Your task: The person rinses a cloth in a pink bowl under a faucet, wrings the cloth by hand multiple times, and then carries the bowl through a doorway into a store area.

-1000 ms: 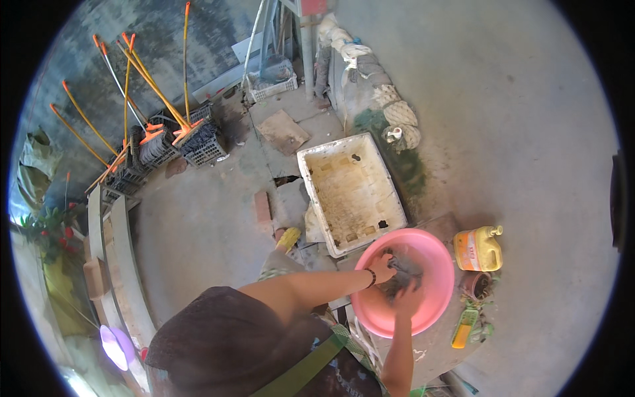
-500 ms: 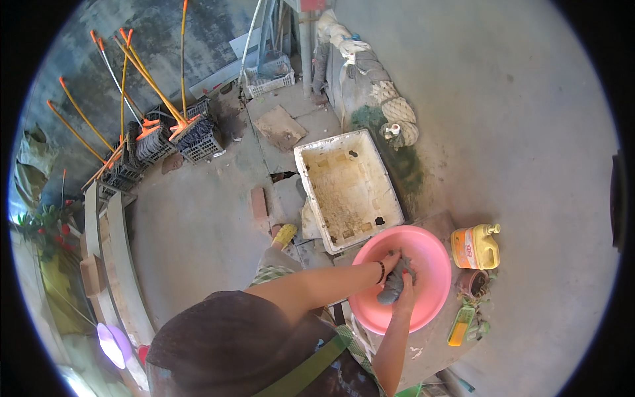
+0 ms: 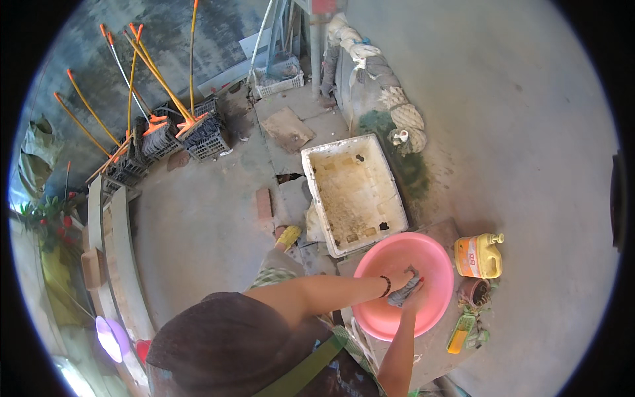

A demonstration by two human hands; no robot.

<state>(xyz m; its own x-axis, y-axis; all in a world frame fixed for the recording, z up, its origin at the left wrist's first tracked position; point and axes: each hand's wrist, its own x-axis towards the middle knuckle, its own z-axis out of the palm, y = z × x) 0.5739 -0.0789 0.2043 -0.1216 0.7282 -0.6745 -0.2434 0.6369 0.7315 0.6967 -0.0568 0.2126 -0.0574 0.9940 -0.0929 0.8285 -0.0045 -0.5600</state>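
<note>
A wet-looking grey cloth [image 3: 398, 298] is bunched in a round pink basin [image 3: 436, 317]. My left hand [image 3: 399, 280], with a dark beaded bracelet at the wrist, is closed on the cloth from the left. From the lower side my right hand [image 3: 416, 297] grips the same cloth, close beside the left. Parts of the fingers are hidden by the folds and by each other.
Beyond the basin stands a dirty white foam box [image 3: 317, 198]. A yellow jug [image 3: 486, 257], a brown pot [image 3: 473, 291] and a green-and-yellow brush [image 3: 461, 333] lie right of it. Several mops [image 3: 159, 135] stand in black crates at the far left; a brick [image 3: 264, 204] is on the floor.
The cloth has gone from a longer, hanging bundle to a shorter, flatter bunch between my hands. My hands have shifted slightly, and the whole view has moved a little.
</note>
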